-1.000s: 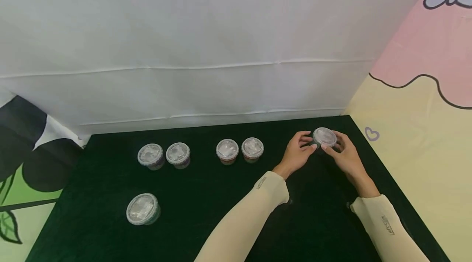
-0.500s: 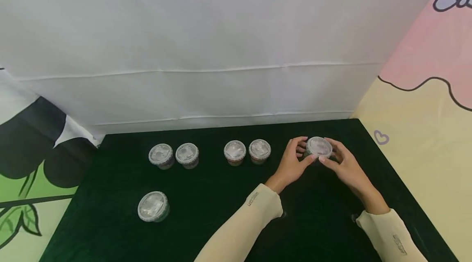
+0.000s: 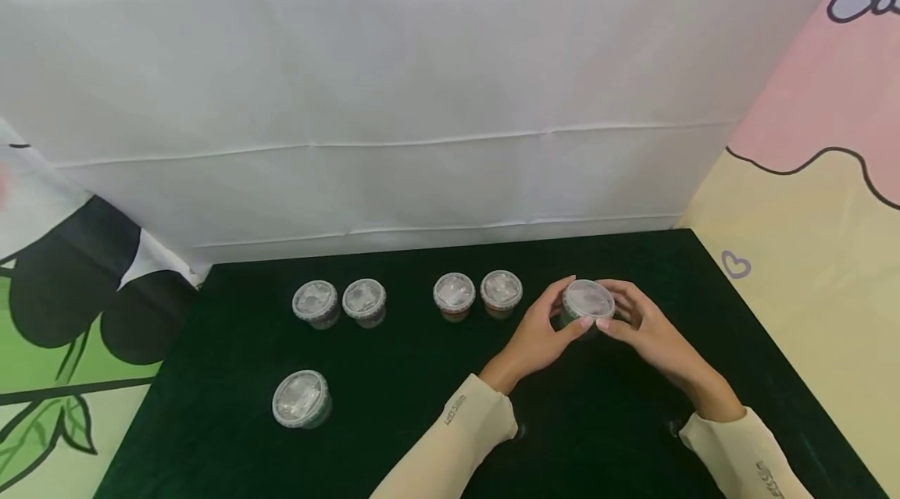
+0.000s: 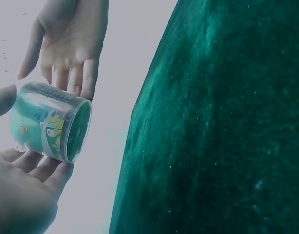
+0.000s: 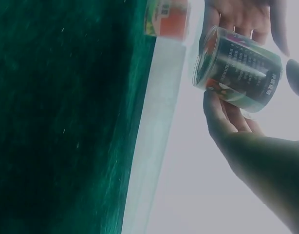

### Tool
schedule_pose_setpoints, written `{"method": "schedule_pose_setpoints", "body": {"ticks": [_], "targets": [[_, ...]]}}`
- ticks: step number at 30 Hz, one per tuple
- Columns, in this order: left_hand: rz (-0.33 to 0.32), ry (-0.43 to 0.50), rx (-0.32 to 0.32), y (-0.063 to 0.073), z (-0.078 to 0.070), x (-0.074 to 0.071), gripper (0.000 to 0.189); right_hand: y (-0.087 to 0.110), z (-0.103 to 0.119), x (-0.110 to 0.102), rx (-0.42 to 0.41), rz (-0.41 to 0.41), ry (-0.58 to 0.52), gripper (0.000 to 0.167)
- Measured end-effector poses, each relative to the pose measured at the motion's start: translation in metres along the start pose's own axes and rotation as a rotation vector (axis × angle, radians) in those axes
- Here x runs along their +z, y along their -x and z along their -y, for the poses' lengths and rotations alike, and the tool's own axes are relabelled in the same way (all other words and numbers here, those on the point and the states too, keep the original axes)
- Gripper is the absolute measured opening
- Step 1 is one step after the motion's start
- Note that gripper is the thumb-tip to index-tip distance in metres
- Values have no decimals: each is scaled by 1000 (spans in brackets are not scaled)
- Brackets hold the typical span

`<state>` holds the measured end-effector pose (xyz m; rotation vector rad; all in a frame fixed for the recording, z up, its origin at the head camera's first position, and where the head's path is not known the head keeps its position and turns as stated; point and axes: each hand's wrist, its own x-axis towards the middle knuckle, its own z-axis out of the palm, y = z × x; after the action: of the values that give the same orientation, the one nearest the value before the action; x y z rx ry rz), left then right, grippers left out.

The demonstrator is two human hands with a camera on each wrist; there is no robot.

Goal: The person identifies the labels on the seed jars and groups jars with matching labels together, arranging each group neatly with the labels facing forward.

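A small clear plastic tub (image 3: 589, 301) with a round lid is held between my two hands. My left hand (image 3: 536, 333) grips its left side, thumb at the front of the lid. From the other side my right hand (image 3: 657, 336) grips it, fingers curled behind. In the left wrist view the tub (image 4: 49, 122) shows a printed label and blue-green colour, and its base is apart from the dark green cloth. Dark printing with small text covers the side of the tub (image 5: 244, 73) in the right wrist view.
Two lidded tubs with reddish contents, one (image 3: 454, 296) and another (image 3: 501, 293), stand left of my hands. Farther left is a pair, one tub (image 3: 316, 303) beside another (image 3: 365, 301). A tub (image 3: 301, 399) sits nearer the front. White cloth (image 3: 422, 93) hangs behind the green table (image 3: 394, 436).
Both hands have brought the held tub to the left and nearer to me, away from the table's far right corner. The head view has shifted a little; the other tubs stay put.
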<state>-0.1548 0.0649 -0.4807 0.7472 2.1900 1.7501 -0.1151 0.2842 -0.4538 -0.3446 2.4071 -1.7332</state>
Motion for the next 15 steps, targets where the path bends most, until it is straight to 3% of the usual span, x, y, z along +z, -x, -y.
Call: {"method": "schedule_pose_setpoints", "body": {"ticks": [7,15], "targets": [[-69,26,16,16,-2,-8,61,-2,5,15,-37,32,-19,59],[-207,130,-41,34,-3,-16,57,-11,11,48,-63,-52,-23,58]]}}
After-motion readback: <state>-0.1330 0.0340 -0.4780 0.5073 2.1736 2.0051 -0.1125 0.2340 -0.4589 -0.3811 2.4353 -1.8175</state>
